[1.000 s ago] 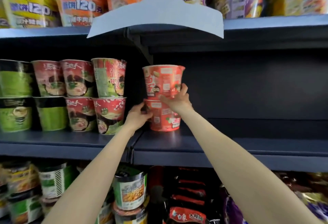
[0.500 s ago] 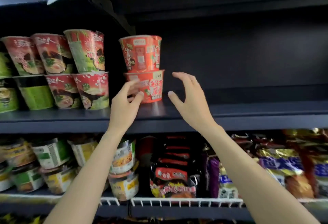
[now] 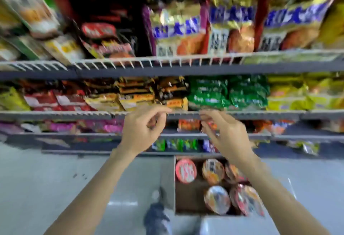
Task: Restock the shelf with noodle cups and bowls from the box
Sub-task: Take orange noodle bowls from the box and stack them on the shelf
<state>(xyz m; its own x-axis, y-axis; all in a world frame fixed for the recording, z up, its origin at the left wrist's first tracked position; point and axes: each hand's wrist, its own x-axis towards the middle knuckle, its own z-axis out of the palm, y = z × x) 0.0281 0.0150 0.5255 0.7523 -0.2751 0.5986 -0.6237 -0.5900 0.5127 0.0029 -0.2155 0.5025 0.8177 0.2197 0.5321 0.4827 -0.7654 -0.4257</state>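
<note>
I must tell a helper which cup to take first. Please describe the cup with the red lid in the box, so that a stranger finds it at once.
Look at the open cardboard box on the grey floor, below the shelves. The red-lidded cup stands in its far left corner, against the left wall. Its neighbours have orange or mixed-colour lids; only this lid is plain red with white print.

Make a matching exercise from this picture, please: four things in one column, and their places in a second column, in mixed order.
Things:
1. left hand
2. box
3. green packets
4. shoe

Places:
A. on the floor, holding noodle cups
B. on a shelf, above the right hand
C. empty, in front of the shelves
D. at the bottom edge, left of the box

Pairs: 1-C, 2-A, 3-B, 4-D
</note>
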